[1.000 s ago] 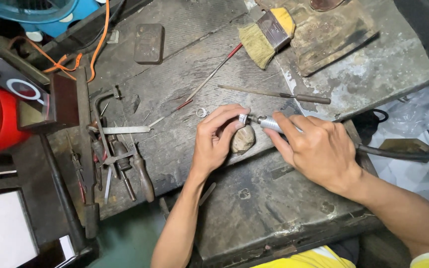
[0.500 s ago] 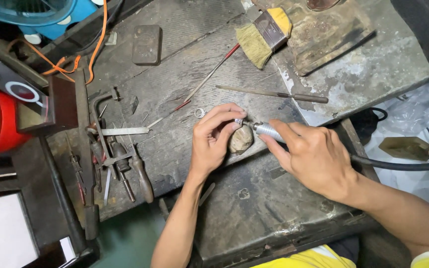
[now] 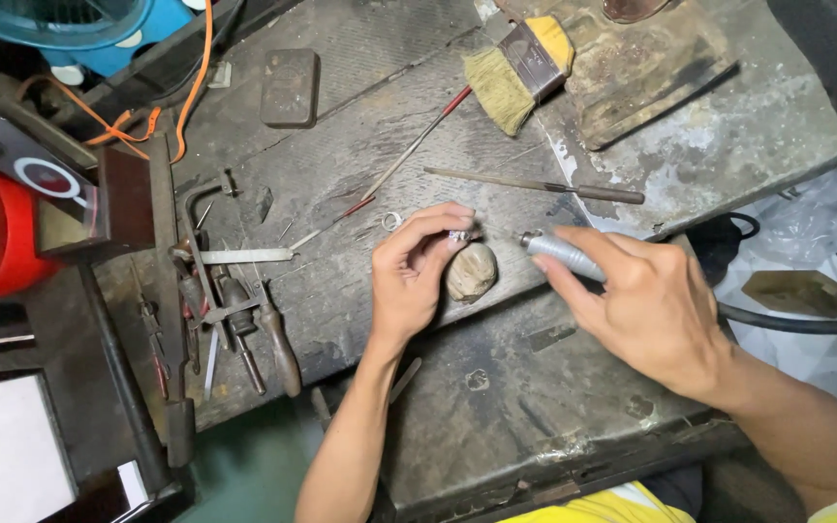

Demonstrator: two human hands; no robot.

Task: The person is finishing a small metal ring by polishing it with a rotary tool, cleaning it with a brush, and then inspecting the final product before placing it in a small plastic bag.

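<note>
Ring [image 3: 457, 235], small and silvery, sits pinched in the left hand [image 3: 418, 276] fingertips, just above a rounded wooden peg [image 3: 471, 272]. Right hand [image 3: 646, 305] grips a rotary handpiece [image 3: 559, 254], its long axis pointing left at the ring, tip near but apart.

Worn workbench [image 3: 360, 107]; green floor [image 3: 244, 475]
</note>
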